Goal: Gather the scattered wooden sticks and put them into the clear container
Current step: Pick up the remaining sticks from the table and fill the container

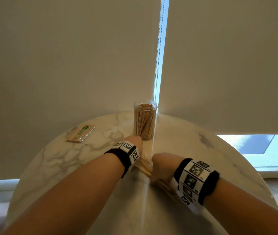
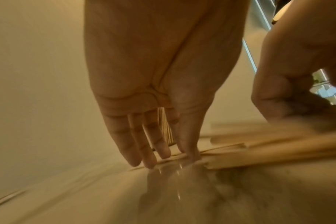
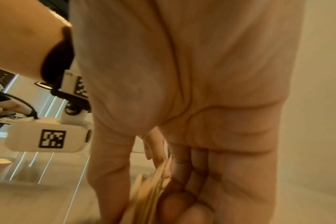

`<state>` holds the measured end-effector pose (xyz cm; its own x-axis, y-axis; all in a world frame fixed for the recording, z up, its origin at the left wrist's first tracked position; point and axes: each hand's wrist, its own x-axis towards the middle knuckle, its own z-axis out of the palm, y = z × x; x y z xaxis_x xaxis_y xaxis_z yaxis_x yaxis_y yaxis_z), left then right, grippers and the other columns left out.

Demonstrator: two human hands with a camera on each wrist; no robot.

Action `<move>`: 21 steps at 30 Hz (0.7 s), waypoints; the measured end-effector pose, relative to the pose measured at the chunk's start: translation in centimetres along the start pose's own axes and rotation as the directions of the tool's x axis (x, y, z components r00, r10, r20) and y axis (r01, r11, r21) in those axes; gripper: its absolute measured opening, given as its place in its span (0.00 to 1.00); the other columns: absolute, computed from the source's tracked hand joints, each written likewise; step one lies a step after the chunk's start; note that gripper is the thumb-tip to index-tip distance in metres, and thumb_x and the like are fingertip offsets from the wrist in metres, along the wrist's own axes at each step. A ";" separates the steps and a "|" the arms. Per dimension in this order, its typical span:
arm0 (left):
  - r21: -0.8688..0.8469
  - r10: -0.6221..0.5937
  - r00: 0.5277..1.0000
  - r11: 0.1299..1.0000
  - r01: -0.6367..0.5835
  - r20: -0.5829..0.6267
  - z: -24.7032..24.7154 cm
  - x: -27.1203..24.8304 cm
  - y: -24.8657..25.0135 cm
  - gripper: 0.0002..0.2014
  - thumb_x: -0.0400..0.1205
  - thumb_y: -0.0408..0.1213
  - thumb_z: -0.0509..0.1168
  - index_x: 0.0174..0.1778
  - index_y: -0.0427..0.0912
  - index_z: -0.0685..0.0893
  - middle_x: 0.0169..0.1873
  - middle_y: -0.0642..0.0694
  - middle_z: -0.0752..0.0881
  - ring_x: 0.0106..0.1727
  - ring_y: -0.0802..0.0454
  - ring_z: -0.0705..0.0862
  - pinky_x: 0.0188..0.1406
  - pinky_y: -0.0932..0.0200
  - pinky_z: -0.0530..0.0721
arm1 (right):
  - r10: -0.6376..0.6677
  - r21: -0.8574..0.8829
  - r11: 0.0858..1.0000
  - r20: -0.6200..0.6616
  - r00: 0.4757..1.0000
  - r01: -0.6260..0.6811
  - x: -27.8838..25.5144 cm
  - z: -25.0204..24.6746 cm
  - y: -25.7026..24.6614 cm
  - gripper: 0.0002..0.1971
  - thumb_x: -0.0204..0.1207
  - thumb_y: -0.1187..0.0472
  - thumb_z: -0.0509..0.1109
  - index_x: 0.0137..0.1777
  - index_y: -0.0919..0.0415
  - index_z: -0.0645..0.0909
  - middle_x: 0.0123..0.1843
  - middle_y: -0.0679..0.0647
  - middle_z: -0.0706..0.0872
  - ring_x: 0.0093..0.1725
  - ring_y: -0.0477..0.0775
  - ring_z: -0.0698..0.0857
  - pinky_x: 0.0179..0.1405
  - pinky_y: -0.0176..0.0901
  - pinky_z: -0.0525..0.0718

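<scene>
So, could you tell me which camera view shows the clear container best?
The head view: the clear container stands whole and upright on the table, full of sticks. The left wrist view shows only a sliver between the left hand's fingers; the right wrist view shows none.

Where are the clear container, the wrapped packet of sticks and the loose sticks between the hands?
clear container [image 1: 145, 122]: head view, its side wall.
wrapped packet [image 1: 81, 133]: head view, its middle.
loose sticks [image 1: 144, 165]: head view, bundle between the wrists.
</scene>
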<state>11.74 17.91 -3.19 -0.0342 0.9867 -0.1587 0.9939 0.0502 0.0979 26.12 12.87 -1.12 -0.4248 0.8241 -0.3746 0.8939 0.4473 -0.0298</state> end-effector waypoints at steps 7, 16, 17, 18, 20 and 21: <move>0.100 -0.072 0.997 0.992 0.074 -0.026 0.7 -1.6 -1.7 0.17 0.81 0.49 0.72 0.58 0.40 0.87 0.57 0.42 0.88 0.58 0.42 0.87 0.60 0.49 0.86 | -0.031 -0.038 0.999 -0.054 0.998 0.029 0.0 0.3 0.7 0.19 0.79 0.51 0.74 0.63 0.64 0.84 0.54 0.58 0.86 0.54 0.60 0.85 0.50 0.45 0.83; -0.116 -0.173 0.985 0.978 0.175 0.028 0.6 -3.9 -1.2 0.14 0.88 0.31 0.59 0.67 0.33 0.82 0.66 0.35 0.84 0.65 0.37 0.84 0.64 0.49 0.81 | -0.048 -0.066 0.997 -0.168 0.985 0.037 0.2 1.2 1.1 0.12 0.84 0.61 0.64 0.61 0.66 0.83 0.57 0.61 0.87 0.57 0.62 0.87 0.53 0.46 0.83; -0.139 -0.179 0.984 0.974 0.181 0.023 0.2 -4.1 -1.3 0.14 0.88 0.31 0.58 0.67 0.33 0.82 0.67 0.36 0.84 0.65 0.38 0.84 0.63 0.50 0.81 | -0.040 -0.041 0.999 -0.186 0.982 0.033 0.4 1.1 1.3 0.11 0.84 0.61 0.64 0.60 0.65 0.84 0.56 0.61 0.87 0.55 0.61 0.87 0.51 0.46 0.83; -0.144 -0.187 0.982 0.971 0.189 0.023 -0.2 -4.2 -1.3 0.15 0.88 0.30 0.57 0.69 0.32 0.80 0.67 0.37 0.83 0.66 0.39 0.84 0.63 0.51 0.81 | -0.028 -0.004 1.000 -0.196 0.980 0.027 0.6 0.9 1.6 0.11 0.84 0.61 0.65 0.59 0.64 0.85 0.54 0.60 0.88 0.52 0.60 0.87 0.50 0.45 0.84; -0.197 -0.224 0.974 0.957 0.214 -0.030 -1.1 -4.4 -1.5 0.16 0.90 0.30 0.55 0.72 0.30 0.76 0.69 0.36 0.81 0.69 0.40 0.82 0.64 0.52 0.80 | -0.009 0.090 0.996 -0.195 0.981 0.027 1.0 0.2 2.3 0.10 0.81 0.61 0.68 0.56 0.61 0.88 0.50 0.57 0.89 0.48 0.56 0.87 0.48 0.45 0.86; -0.293 -0.262 0.963 0.927 0.234 -0.059 -1.5 -4.4 -1.7 0.16 0.90 0.31 0.55 0.72 0.29 0.75 0.69 0.34 0.80 0.69 0.39 0.81 0.60 0.52 0.79 | -0.004 0.141 0.989 -0.202 0.979 0.034 1.0 -0.3 2.6 0.09 0.80 0.60 0.69 0.54 0.59 0.89 0.48 0.55 0.90 0.47 0.55 0.87 0.44 0.43 0.86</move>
<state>10.02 13.76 -1.24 -0.2994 0.9465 -0.1202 0.8829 0.3226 0.3414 28.01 15.00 -1.26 -0.4489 0.8754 -0.1791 0.8904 0.4213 -0.1725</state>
